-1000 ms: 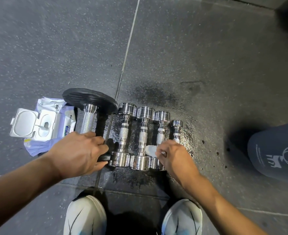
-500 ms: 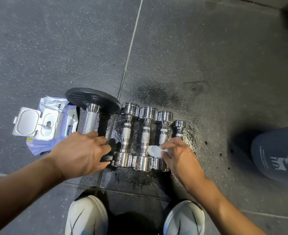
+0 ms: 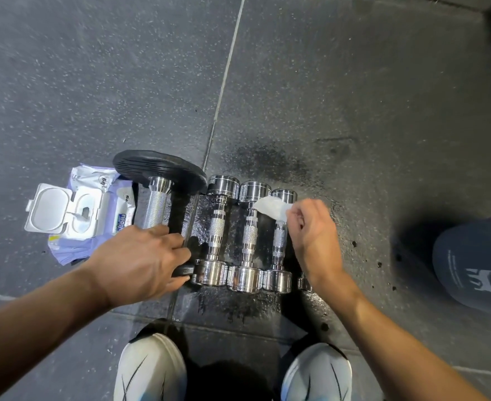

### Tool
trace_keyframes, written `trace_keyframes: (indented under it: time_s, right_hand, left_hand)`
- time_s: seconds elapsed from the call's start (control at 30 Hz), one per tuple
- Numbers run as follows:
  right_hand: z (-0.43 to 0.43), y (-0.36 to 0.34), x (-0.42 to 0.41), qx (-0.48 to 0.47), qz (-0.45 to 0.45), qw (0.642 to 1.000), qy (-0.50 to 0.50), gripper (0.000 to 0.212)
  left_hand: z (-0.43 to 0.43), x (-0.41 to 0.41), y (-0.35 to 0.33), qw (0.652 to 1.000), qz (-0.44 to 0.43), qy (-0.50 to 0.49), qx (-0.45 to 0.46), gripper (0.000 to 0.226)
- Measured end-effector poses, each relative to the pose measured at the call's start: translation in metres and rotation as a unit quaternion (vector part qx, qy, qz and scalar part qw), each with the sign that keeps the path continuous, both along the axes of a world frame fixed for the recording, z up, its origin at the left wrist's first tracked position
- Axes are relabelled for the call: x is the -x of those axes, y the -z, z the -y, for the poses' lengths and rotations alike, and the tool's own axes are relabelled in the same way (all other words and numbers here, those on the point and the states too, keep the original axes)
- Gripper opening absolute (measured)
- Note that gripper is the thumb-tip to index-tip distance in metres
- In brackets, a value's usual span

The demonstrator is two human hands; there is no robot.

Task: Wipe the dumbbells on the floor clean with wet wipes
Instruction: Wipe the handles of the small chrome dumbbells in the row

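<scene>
Several chrome dumbbells (image 3: pixel 248 235) lie side by side on the dark rubber floor. Left of them lies a larger dumbbell (image 3: pixel 157 204) with black plates. My left hand (image 3: pixel 140 261) grips this big dumbbell's near plate. My right hand (image 3: pixel 313 235) pinches a white wet wipe (image 3: pixel 270 208) over the far neck of the third chrome dumbbell (image 3: pixel 280 235). My right hand hides most of the smallest dumbbell (image 3: pixel 303 283) at the right end; only its near head shows.
An open pack of wet wipes (image 3: pixel 76 215) with its white lid flipped up lies left of the big dumbbell. The floor (image 3: pixel 354 111) around the weights is wet. My two white shoes (image 3: pixel 151 371) stand just below. Another person's dark trouser leg (image 3: pixel 476 261) is at the right.
My right hand has moved with the wipe from the near ends of the chrome dumbbells toward their far ends. My left hand has kept its hold on the big dumbbell's plate.
</scene>
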State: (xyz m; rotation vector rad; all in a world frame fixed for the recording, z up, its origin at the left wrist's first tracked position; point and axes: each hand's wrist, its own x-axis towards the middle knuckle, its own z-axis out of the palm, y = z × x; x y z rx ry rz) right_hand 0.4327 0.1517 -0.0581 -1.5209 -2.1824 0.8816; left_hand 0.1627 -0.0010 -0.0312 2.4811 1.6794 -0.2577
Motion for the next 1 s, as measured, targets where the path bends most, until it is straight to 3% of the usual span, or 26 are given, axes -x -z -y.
trace_keyframes:
  time_s: [0.2,0.33,0.67,0.83,1.0]
  right_hand:
    - [0.008,0.018,0.005,-0.075,0.078,0.993,-0.036,0.028]
    - [0.011,0.033,0.008,-0.114,0.119,0.985,-0.058,0.014]
    - [0.027,0.041,-0.012,-0.079,0.054,0.993,-0.062,0.013]
    - [0.011,0.028,-0.006,-0.112,-0.027,0.993,0.005,0.014]
    - [0.011,0.028,-0.004,-0.077,-0.079,0.994,0.017,0.009]
  left_hand:
    - [0.0,0.0,0.0,1.0,-0.002,0.003,-0.001,0.037]
    - [0.0,-0.001,-0.001,1.0,-0.003,0.001,0.001,0.037]
    - [0.001,0.0,0.0,1.0,0.003,-0.005,-0.004,0.036]
    - [0.001,0.0,0.001,1.0,0.002,-0.007,-0.001,0.036]
    - [0.001,0.0,-0.001,1.0,0.0,-0.006,0.001,0.036]
